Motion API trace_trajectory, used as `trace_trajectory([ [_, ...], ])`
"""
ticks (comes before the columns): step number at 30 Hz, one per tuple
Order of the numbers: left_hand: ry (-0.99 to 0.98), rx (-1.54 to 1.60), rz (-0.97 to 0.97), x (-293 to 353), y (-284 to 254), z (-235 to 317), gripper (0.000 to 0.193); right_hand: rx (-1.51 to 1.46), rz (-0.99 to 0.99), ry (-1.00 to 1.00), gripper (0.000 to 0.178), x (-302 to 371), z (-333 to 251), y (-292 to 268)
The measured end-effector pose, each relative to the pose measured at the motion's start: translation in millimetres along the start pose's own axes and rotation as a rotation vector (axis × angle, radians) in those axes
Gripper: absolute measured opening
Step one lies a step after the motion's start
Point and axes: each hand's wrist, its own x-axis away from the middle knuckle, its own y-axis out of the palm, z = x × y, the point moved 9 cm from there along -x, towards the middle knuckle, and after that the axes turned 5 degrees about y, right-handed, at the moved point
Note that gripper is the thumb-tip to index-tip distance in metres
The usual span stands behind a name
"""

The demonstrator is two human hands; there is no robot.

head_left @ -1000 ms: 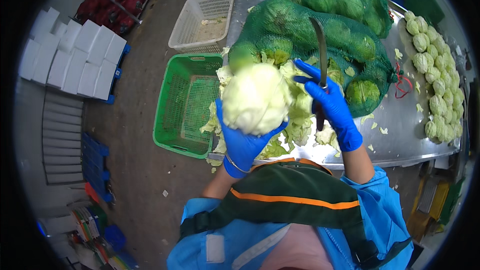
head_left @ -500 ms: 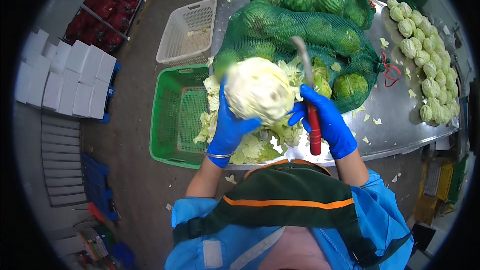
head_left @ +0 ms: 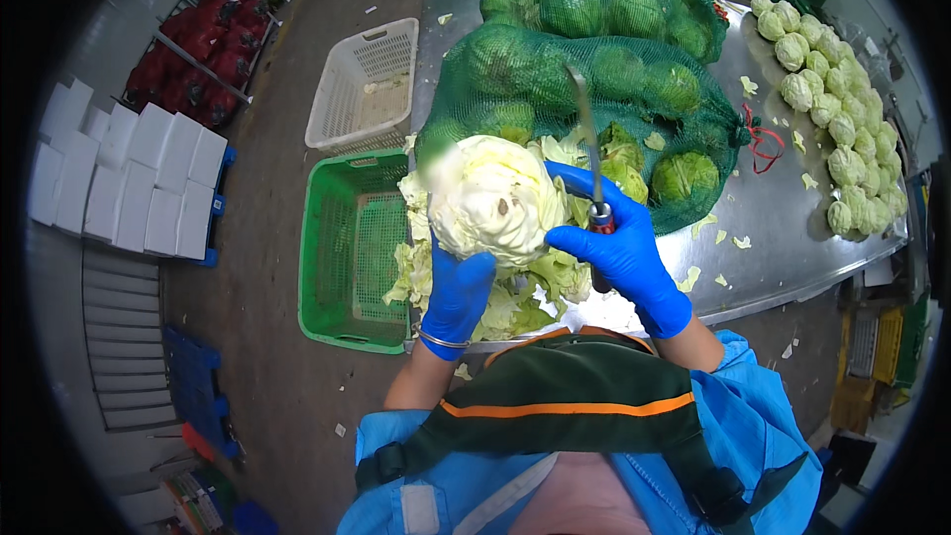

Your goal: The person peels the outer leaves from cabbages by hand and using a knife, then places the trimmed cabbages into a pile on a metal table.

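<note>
A pale, stripped cabbage (head_left: 493, 200) with a brown spot on its side rests in my left hand (head_left: 454, 292), which cups it from below and the left. My right hand (head_left: 632, 260), in a blue glove like the left, is closed around the red handle of a curved knife (head_left: 586, 129). The blade points up and away, to the right of the cabbage. The thumb of that hand reaches to the cabbage's right side. Loose outer leaves (head_left: 515, 302) lie beneath on the table. Just beyond is a green net bag (head_left: 555, 69) holding several cabbages.
Trimmed cabbages (head_left: 842, 124) are lined up along the right edge of the metal table (head_left: 773, 218). A green crate (head_left: 307, 267) and a white crate (head_left: 322, 104) stand left of it. A second net bag (head_left: 594, 5) lies farther back. White boxes (head_left: 139, 173) are stacked at far left.
The cabbage has turned in my left hand, and a brown spot now faces up. My right hand has moved closer to it, the thumb reaching its side. The knife stays in that hand.
</note>
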Motion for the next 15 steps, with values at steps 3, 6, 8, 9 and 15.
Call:
trace_trajectory([
  [3, -0.12, 0.117, 0.02, 2, 9, -11, 0.074, -0.161, 0.067, 0.157, 0.029, -1, 9, -15],
  [6, -0.245, 0.221, 0.019, 3, 26, -18, 0.079, -0.348, 0.126, 0.231, 0.024, -1, 20, -25],
  [8, -0.265, 0.565, 0.016, 1, 29, -26, 0.078, -0.423, 0.182, 0.212, 0.024, 0, 18, -28],
  [9, -0.262, 0.605, 0.03, 0, 31, -27, 0.078, -0.461, 0.208, 0.202, 0.024, 1, 17, -29],
  [15, -0.238, 0.586, 0.037, -5, 28, -21, 0.078, -0.551, 0.371, 0.09, 0.029, 2, 25, -71],
])
